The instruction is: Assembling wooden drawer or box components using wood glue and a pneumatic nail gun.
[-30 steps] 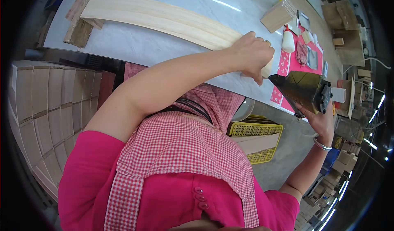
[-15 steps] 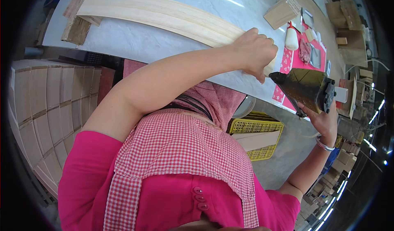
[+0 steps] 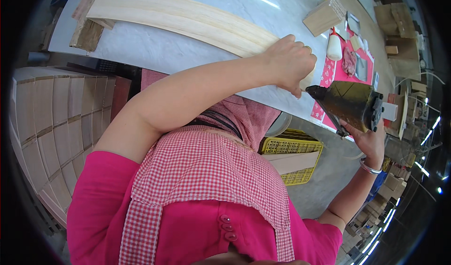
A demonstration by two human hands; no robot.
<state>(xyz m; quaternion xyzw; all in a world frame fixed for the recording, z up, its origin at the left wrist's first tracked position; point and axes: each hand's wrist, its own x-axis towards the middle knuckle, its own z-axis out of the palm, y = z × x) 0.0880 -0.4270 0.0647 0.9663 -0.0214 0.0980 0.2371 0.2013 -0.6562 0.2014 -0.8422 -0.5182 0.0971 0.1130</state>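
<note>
A long pale wooden board (image 3: 183, 18) lies along the near side of the table, its left end raised on a short wood piece. My left hand (image 3: 293, 60) is closed over the right end, fingers wrapped around it and thumb low on the near side. Against that end points the nose of a dark, worn air nail gun (image 3: 350, 102). My right hand (image 3: 371, 140), with a bracelet at its wrist, grips the gun from the right; its body hides most of those fingers. Whether the nose touches the wood I cannot tell.
A rough wood block (image 3: 87, 37) sits under the board's left end. Beyond my left hand stand a wooden block stack (image 3: 324, 15) and a white glue bottle (image 3: 334, 47), near a pink sheet (image 3: 325, 77). Below are a yellow crate (image 3: 305, 174) and stacked wooden pieces (image 3: 61, 105).
The nail gun and my right hand have shifted very slightly left, and my left hand a little with them. Both grips stay the same.
</note>
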